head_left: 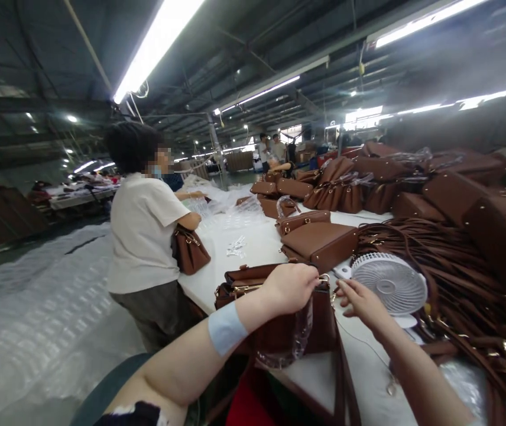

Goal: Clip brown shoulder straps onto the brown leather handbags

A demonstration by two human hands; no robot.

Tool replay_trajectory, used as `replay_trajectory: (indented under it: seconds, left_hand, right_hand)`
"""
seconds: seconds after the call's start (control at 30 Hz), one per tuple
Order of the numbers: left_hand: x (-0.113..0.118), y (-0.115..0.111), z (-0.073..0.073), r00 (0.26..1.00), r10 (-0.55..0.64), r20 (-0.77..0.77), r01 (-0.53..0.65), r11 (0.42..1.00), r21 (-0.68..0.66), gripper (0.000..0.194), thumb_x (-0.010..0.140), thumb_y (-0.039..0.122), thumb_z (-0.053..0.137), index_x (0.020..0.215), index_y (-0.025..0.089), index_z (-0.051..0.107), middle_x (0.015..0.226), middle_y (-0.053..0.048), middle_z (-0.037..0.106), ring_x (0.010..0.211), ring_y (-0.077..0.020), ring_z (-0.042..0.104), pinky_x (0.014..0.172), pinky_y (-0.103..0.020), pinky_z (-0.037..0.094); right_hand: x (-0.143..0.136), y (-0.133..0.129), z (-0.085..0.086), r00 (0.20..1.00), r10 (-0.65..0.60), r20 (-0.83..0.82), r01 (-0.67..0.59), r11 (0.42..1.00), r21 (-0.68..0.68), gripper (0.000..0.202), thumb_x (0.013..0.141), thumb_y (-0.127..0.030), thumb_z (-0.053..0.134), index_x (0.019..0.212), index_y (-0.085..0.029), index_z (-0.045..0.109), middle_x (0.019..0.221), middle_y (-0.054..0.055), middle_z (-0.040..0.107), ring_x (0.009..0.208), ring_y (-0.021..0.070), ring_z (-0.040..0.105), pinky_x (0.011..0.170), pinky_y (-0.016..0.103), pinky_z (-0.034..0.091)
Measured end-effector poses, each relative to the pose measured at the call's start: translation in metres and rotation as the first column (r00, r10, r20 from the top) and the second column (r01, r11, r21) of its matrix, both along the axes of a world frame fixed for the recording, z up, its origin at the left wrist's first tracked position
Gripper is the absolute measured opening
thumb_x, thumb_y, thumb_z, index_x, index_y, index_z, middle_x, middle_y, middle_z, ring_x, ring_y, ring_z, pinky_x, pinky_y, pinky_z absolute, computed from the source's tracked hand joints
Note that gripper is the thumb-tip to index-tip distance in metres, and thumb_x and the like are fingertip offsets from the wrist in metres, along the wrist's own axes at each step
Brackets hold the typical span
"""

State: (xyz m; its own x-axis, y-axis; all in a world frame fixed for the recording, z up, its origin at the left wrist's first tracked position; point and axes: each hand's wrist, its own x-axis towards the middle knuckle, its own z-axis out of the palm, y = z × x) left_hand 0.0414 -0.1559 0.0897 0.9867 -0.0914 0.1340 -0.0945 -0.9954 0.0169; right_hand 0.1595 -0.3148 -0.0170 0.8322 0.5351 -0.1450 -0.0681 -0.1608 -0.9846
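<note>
Left hand: the left hand (292, 288) is closed, its fingers curled at the upper right corner of the brown handbag (324, 322), beside the gold ring (324, 278); which small part is pinched, I cannot tell, because the fingers hide it
Right hand: the right hand (362, 302) has its thumb and forefinger brought together on the gold clasp (333, 296), just to the right of the same corner
Brown handbag: it stands in front of the wearer, below the left hand and to the left of the right hand
Wrapped handle: the plastic-wrapped handle (304, 331) hangs below the left hand, over the bag's near side
Fan: the white fan (388, 284) is behind the right hand, next to the heap of brown straps (408, 236)
Across the table: a person in a white shirt (142, 231) stands at the left side of the white table (257, 236), one arm over another brown bag (191, 251)
</note>
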Motion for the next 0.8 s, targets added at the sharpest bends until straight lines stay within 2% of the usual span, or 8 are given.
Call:
replay_trajectory:
  seconds: [0.13,0.27,0.37,0.43,0.5,0.63,0.7,0.8]
  left_hand:
    - [0.033,-0.002,-0.002,0.995,0.054,-0.084,-0.047,0.996,0.077,0.032,0.096,0.034,0.037,0.09,0.017,0.064,0.09,-0.009,0.07,0.085,-0.0243,0.068,0.075,-0.034,0.053]
    - [0.05,-0.011,-0.009,0.992,0.032,-0.121,-0.016,0.991,0.134,0.033,0.093,0.033,0.04,0.087,0.015,0.067,0.086,-0.013,0.071,0.083,-0.0276,0.069,0.074,-0.037,0.054]
    - [0.057,-0.017,-0.011,0.988,0.051,-0.145,-0.026,0.986,0.165,0.034,0.092,0.032,0.041,0.088,0.012,0.069,0.087,-0.016,0.071,0.083,-0.0297,0.07,0.073,-0.039,0.056]
    - [0.061,-0.02,-0.01,0.984,0.067,-0.167,-0.036,0.982,0.183,0.034,0.091,0.031,0.042,0.09,0.011,0.069,0.088,-0.018,0.071,0.085,-0.0306,0.07,0.073,-0.04,0.056]
    - [0.065,-0.021,-0.01,0.98,0.065,-0.187,-0.028,0.98,0.196,0.032,0.09,0.03,0.045,0.09,0.01,0.07,0.089,-0.018,0.071,0.087,-0.031,0.07,0.075,-0.04,0.056]
    - [0.07,-0.024,-0.009,0.975,0.032,-0.218,0.018,0.975,0.222,0.026,0.087,0.026,0.051,0.089,0.011,0.072,0.09,-0.018,0.071,0.091,-0.0314,0.069,0.078,-0.041,0.056]
    - [0.07,-0.025,-0.008,0.974,0.014,-0.224,0.04,0.971,0.237,0.025,0.086,0.025,0.052,0.088,0.011,0.072,0.089,-0.017,0.072,0.09,-0.0311,0.069,0.077,-0.04,0.057]
    - [0.067,-0.025,-0.008,0.974,-0.012,-0.226,0.069,0.967,0.245,0.024,0.086,0.025,0.053,0.088,0.01,0.072,0.088,-0.017,0.072,0.088,-0.0306,0.069,0.076,-0.04,0.057]
  right_hand:
    - [0.007,0.012,-0.009,0.962,0.188,-0.199,-0.158,0.975,0.158,0.045,0.069,-0.054,0.073,0.089,-0.015,0.063,0.066,-0.002,0.057,0.053,0.0077,0.049,0.046,0.018,0.036]
    - [0.006,0.018,-0.018,0.939,0.219,-0.264,-0.134,0.943,0.304,0.047,0.062,-0.051,0.08,0.085,-0.014,0.063,0.055,-0.007,0.049,0.048,0.0058,0.042,0.046,0.018,0.031]
    - [0.008,0.02,-0.023,0.955,0.187,-0.23,-0.111,0.945,0.307,0.044,0.064,-0.052,0.078,0.079,-0.015,0.061,0.058,-0.004,0.054,0.049,0.0074,0.046,0.046,0.02,0.033]
    - [0.008,0.022,-0.023,0.985,0.114,-0.126,-0.079,0.965,0.251,0.041,0.067,-0.053,0.073,0.075,-0.016,0.059,0.062,-0.001,0.059,0.053,0.011,0.052,0.049,0.023,0.039]
    - [0.004,0.022,-0.02,0.995,0.007,0.101,-0.022,0.989,0.146,0.034,0.071,-0.051,0.066,0.075,-0.017,0.061,0.068,0.003,0.064,0.061,0.0168,0.059,0.056,0.028,0.044]
    - [-0.006,0.02,-0.013,0.797,-0.062,0.601,0.143,0.986,-0.086,0.024,0.082,-0.038,0.05,0.083,-0.02,0.066,0.087,0.008,0.071,0.082,0.0249,0.065,0.074,0.036,0.047]
    - [-0.009,0.02,-0.012,0.745,-0.057,0.664,0.191,0.973,-0.13,0.026,0.085,-0.035,0.045,0.085,-0.02,0.066,0.091,0.01,0.072,0.083,0.0252,0.065,0.075,0.036,0.046]
    - [-0.012,0.02,-0.014,0.737,-0.063,0.673,0.21,0.968,-0.139,0.027,0.086,-0.035,0.043,0.085,-0.019,0.065,0.091,0.01,0.072,0.082,0.0243,0.066,0.073,0.034,0.046]
